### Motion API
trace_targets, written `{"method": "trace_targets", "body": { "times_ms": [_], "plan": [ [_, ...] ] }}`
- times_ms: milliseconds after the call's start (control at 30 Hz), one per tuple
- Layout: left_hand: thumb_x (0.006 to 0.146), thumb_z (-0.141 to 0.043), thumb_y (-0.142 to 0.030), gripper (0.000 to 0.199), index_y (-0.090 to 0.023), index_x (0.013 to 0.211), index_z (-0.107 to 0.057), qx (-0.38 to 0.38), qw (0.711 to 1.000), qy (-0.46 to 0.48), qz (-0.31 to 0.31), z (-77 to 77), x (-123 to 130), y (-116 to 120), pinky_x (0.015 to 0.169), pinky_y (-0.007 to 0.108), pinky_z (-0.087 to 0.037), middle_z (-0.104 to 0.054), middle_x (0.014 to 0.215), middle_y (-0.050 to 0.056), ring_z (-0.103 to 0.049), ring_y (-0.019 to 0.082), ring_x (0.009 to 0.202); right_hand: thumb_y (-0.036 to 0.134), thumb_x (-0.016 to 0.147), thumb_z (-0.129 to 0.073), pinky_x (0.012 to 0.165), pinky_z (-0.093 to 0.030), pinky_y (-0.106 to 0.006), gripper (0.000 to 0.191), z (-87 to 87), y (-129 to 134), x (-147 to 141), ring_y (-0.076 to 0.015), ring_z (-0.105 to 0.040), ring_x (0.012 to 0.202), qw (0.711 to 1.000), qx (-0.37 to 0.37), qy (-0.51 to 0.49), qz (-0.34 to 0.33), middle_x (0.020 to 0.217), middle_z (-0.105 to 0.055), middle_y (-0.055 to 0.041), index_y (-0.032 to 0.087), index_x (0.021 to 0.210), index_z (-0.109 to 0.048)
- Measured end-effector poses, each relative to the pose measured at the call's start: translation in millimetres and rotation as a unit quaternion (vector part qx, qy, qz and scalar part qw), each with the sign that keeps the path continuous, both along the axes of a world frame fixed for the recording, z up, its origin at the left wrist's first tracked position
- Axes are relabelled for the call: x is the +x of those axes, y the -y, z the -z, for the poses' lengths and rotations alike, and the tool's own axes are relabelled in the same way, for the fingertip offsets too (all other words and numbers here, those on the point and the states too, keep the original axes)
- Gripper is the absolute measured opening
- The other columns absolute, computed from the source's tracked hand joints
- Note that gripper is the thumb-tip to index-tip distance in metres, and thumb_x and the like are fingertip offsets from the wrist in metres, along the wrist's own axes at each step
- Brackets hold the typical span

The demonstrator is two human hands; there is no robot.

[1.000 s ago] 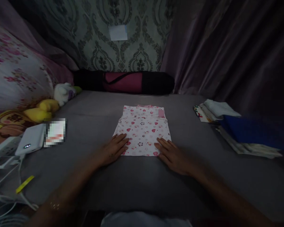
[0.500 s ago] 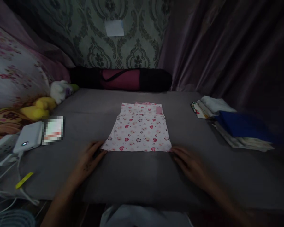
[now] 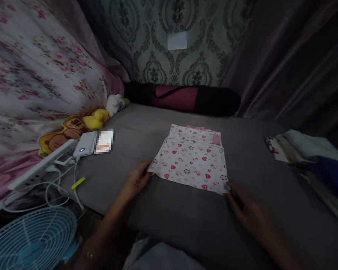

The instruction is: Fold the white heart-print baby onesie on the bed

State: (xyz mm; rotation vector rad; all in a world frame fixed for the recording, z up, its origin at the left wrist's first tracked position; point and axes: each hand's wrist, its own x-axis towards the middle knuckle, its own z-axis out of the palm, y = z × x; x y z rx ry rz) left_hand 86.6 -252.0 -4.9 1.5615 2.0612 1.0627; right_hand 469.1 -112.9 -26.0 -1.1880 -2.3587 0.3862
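Observation:
A white garment (image 3: 190,159) printed with pink hearts and small flowers lies on the grey bed sheet. Its far end is folded over, with a pink patch at the right and a bit of pink edging behind; its exact kind cannot be told. My left hand (image 3: 138,180) pinches the near left corner between thumb and fingers. At the near right corner, my right hand (image 3: 246,206) has its fingers closed on the cloth. The near edge between them looks slightly wavy.
Folded clothes (image 3: 307,150) are stacked at the right. On the left are a white power bank (image 3: 85,144), a power strip (image 3: 42,165) with cables, plush toys (image 3: 94,119) and a blue fan (image 3: 33,240). A black and pink long bag (image 3: 176,98) lies along the wall.
The view has turned left, so everything appears farther right and the fan shows more. The garment's near edge has gone from straight to slightly wavy, with both hands still at its corners.

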Motion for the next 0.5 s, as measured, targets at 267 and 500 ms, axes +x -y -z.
{"method": "trace_targets", "body": {
  "times_ms": [267,500],
  "plan": [
    [0.084,-0.049,-0.026,0.047,-0.020,0.129,-0.055,-0.017,0.999,-0.048,-0.002,6.8,-3,-5,0.099,0.043,-0.045,-0.062,0.126,0.011,-0.058,0.026,0.114,0.041,0.096,-0.037,0.085,-0.053,-0.041,0.036,3.9,0,3,-0.0256,-0.065,0.098,0.999,0.022,0.039,-0.005,0.117,-0.064,-0.0094,0.022,0.122,-0.055],
    [0.085,-0.046,-0.025,0.049,-0.020,0.133,-0.053,-0.029,0.997,-0.070,0.031,-9.7,-15,0,0.096,0.043,-0.048,-0.064,0.125,0.010,-0.060,0.026,0.112,0.032,0.096,-0.036,0.080,-0.056,-0.041,0.037,-3.0,1,5,-0.0255,-0.066,0.095,0.994,0.050,0.094,-0.017,0.119,-0.063,-0.0102,0.025,0.126,-0.056]
  ]
}}
